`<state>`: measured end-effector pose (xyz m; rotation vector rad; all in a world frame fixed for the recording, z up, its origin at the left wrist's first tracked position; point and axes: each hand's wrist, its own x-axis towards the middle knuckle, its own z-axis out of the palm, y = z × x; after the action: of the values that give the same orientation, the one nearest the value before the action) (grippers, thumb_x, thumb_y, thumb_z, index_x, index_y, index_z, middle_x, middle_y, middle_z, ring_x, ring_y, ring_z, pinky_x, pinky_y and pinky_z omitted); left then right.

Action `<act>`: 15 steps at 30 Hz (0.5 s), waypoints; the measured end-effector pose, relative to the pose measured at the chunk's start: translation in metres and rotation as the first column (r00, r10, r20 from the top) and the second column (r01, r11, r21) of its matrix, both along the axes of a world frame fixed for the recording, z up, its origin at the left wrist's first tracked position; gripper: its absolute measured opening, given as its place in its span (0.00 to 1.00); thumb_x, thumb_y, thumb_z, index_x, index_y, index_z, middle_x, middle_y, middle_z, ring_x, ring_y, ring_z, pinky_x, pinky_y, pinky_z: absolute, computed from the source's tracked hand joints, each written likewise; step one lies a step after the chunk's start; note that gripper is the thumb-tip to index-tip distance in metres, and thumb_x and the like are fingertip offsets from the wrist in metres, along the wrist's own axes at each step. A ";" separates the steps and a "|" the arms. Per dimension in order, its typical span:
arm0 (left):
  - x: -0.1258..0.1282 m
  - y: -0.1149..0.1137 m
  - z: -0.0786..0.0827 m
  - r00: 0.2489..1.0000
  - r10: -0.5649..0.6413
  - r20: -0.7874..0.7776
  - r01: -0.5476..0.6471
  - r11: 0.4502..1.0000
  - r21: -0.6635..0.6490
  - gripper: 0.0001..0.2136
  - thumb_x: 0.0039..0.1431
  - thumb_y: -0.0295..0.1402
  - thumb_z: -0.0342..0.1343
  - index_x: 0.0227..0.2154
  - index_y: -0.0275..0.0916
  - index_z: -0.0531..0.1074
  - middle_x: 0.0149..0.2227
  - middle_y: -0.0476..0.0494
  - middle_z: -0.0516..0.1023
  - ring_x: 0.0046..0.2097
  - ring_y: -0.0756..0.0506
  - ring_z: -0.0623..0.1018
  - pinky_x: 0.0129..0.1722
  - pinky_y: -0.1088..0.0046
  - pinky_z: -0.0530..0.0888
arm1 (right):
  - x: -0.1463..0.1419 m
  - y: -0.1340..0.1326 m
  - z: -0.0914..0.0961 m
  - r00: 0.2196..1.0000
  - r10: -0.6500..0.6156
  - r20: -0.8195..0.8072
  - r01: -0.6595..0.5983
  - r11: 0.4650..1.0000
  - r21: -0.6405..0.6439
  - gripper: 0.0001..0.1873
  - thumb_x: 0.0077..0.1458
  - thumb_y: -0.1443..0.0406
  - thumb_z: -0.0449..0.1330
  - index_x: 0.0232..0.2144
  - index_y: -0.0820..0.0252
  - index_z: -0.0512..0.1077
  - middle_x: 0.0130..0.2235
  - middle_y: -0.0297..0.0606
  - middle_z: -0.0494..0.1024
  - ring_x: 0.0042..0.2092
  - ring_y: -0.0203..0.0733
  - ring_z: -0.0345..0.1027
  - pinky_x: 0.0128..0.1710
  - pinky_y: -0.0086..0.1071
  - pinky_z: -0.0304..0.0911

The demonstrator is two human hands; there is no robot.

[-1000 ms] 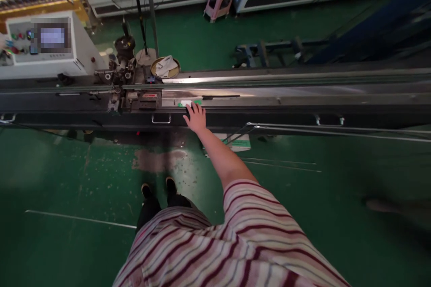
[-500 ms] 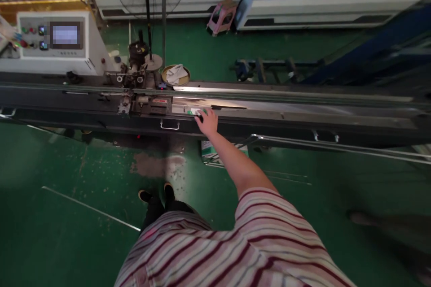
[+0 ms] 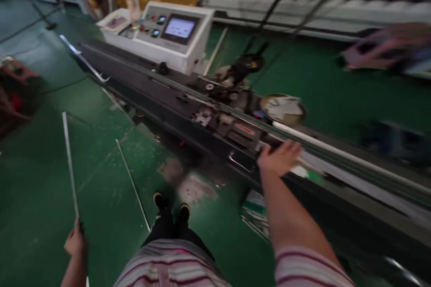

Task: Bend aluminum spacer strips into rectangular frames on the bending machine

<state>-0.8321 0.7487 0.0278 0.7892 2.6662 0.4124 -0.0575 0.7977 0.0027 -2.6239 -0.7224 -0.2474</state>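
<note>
My right arm (image 3: 286,217) stretches out from the striped sleeve at 5 o'clock and runs up toward 12 o'clock, elbow nearly straight, forearm bare. My right hand (image 3: 279,158) is at its end, palm down and flat, fingers (image 3: 296,148) loosely spread and pointing toward 2 o'clock; they are blurred. My left hand (image 3: 74,243) sits low at 8 o'clock, back of the hand toward me, fingers curled tight round a thin rod (image 3: 69,161). Only the left wrist and a little of the forearm show. My feet (image 3: 170,206) stand together at 6 o'clock.
</note>
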 end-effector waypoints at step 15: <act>-0.013 -0.019 -0.038 1.000 -0.007 0.005 0.008 0.970 -0.243 0.22 0.66 0.47 0.40 0.37 0.36 0.74 0.42 0.29 0.80 0.46 0.32 0.79 0.43 0.59 0.73 | -0.040 -0.008 0.027 0.990 0.042 -0.132 -0.020 0.986 0.168 0.48 0.47 0.44 0.41 0.71 0.37 0.37 0.72 0.50 0.41 0.73 0.52 0.26 0.62 0.64 0.27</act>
<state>-0.8446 0.7300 -0.0100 0.7204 2.6419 0.0807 -0.0973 0.7902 0.0301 -2.4419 -0.6661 -0.1136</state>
